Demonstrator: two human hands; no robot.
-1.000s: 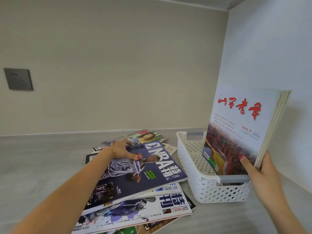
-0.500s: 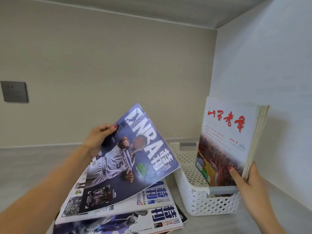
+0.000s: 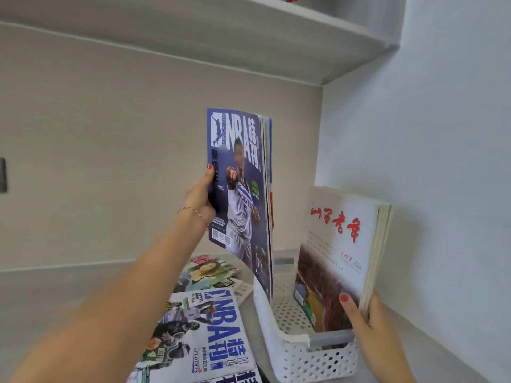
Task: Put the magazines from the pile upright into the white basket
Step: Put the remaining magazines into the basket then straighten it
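Note:
My left hand [image 3: 199, 199] grips the spine edge of a dark blue NBA magazine [image 3: 240, 194], held upright in the air, its lower corner just above the left rim of the white basket [image 3: 279, 331]. Inside the basket a white magazine with red characters [image 3: 336, 252] stands upright against the right side. My right hand [image 3: 367, 324] holds its lower right corner. The pile of magazines [image 3: 199, 335] lies flat on the grey surface left of the basket, a white NBA issue on top.
A grey shelf [image 3: 276, 40] runs overhead. The right wall [image 3: 442, 161] stands close behind the basket, and the beige back wall carries a dark switch plate [image 3: 2, 175] at the far left. A green-covered magazine [image 3: 206, 272] lies at the pile's far end.
My left hand has lifted the blue NBA magazine off the pile, turned it upright and brought it right, over the basket's left rim. My right hand still holds the white magazine in the basket.

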